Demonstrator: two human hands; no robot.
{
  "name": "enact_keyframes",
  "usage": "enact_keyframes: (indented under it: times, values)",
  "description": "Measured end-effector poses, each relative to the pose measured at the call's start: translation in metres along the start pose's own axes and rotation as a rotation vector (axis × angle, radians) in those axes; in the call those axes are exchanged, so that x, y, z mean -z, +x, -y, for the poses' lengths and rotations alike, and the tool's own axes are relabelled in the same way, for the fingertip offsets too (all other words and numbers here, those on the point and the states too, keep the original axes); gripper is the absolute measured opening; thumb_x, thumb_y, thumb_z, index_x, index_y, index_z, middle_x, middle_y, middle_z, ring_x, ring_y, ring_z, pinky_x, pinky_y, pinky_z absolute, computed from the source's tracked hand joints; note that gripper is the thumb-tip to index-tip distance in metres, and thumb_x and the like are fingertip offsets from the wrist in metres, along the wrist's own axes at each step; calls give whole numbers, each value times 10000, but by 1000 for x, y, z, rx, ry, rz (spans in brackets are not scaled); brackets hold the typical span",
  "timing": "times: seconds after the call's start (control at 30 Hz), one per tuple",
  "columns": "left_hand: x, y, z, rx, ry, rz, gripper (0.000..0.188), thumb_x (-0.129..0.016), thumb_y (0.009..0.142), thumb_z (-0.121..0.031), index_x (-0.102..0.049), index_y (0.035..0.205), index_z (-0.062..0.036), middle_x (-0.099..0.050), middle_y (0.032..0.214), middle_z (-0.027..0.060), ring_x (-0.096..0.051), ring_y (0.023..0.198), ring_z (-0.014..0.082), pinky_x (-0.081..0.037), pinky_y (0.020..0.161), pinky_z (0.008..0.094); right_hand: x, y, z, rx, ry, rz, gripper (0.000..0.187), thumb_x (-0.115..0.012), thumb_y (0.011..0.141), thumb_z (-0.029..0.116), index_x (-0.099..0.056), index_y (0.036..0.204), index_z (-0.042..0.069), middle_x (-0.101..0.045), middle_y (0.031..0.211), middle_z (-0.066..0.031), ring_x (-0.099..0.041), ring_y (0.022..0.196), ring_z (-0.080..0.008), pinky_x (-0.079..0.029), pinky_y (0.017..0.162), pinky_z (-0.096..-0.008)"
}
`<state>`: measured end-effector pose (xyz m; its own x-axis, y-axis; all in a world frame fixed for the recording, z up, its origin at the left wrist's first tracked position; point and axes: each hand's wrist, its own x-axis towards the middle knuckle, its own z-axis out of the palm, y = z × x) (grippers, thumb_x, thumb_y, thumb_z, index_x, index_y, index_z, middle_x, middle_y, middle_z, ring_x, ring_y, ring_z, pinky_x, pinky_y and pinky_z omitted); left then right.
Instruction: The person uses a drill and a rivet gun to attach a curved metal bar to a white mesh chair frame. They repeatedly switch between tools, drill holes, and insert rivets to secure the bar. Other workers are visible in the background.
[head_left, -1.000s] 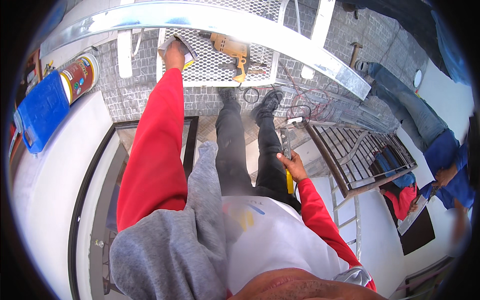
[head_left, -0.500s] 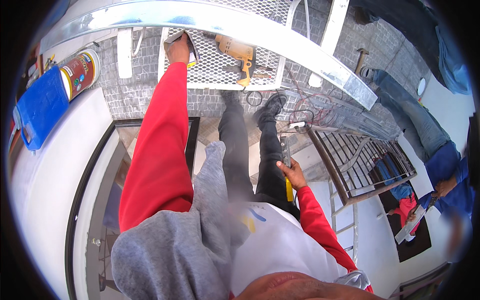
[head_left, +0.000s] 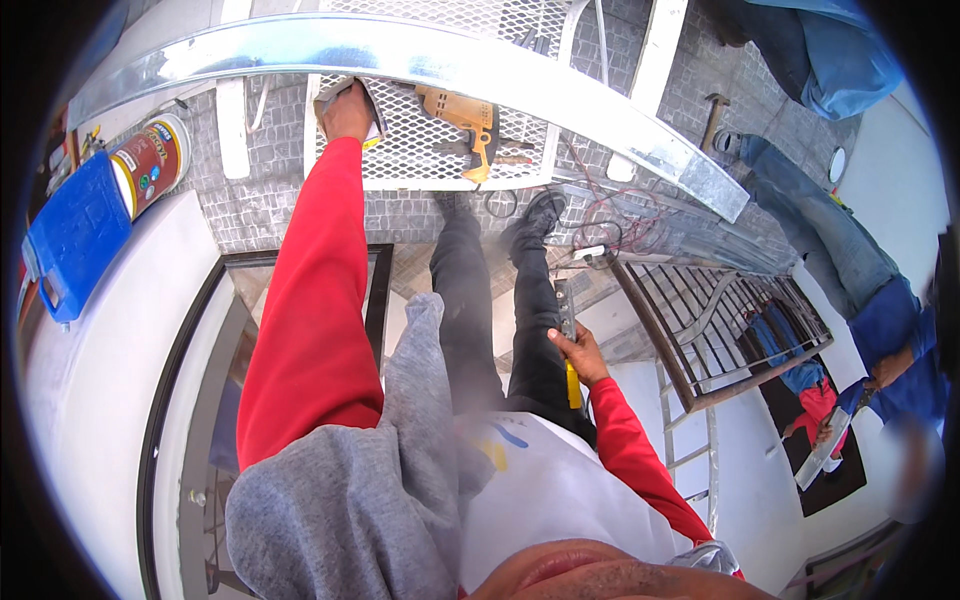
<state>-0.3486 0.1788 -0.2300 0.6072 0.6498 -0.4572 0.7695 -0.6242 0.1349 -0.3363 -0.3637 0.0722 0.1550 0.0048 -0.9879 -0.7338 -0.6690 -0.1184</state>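
My left hand (head_left: 346,112) reaches out to a small open box (head_left: 374,122) on the white mesh platform (head_left: 400,168). Its fingers go down inside the box and are hidden. Just right of the box lies an orange-yellow power drill (head_left: 466,118), and dark, slim tools rest beside it. Closer to my body, my right hand (head_left: 582,356) is closed around a long tool (head_left: 567,310) with a grey metal end and a yellow lower part. It is held upright beside my leg.
A long shiny metal channel (head_left: 400,48) spans above the platform. Red and dark cables (head_left: 610,225) lie near my feet. On the right are a metal railing (head_left: 690,370), a hammer (head_left: 713,120) and people at work. A blue jug (head_left: 80,235) and a paint bucket (head_left: 165,150) stand left.
The view has shifted slightly, so the platform sits a little further left and lower. My left hand stays at the box, and my right hand keeps hold of the long tool.
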Motion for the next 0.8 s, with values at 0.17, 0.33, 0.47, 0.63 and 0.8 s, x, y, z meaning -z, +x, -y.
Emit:
enact_keyframes:
  times: [0.17,0.33,0.47,0.63,0.8]
  values:
    - [1,2,-1,37,-89,-5,288,-556,979,-245,-669,1192,-87,-727,1145,213,-700,1045,416,-543,913,515,2,2,1,32,35,6,269,-813,920,310,-632,962,116,-535,702,65,-462,594,-60,-363,558,-239]
    - [-1,-1,-4,139,-189,-19,353,-649,937,-291,-684,1237,-108,-727,1168,189,-675,1121,379,-544,934,493,1,8,-5,22,57,25,361,-836,881,386,-643,990,100,-540,726,45,-482,608,-72,-392,559,-264]
    - [-5,1,-12,243,-254,-67,386,-672,917,-309,-683,1250,-115,-720,1196,191,-671,1125,397,-540,951,492,-2,5,-6,13,30,6,380,-835,880,388,-659,1038,92,-542,727,45,-484,606,-74,-394,558,-265]
    - [-11,2,-7,258,-392,-76,358,-680,901,-314,-708,1199,-117,-703,1235,210,-661,1128,432,-532,959,503,-1,-5,2,21,4,6,380,-832,883,387,-662,1055,94,-542,717,52,-478,598,-72,-386,553,-260]
    - [-6,2,9,143,-349,-54,209,-662,911,-217,-773,1069,-138,-756,1060,166,-697,1030,386,-526,928,478,2,-12,7,34,-34,-20,340,-834,888,372,-648,1002,111,-537,700,58,-465,580,-64,-368,536,-250]
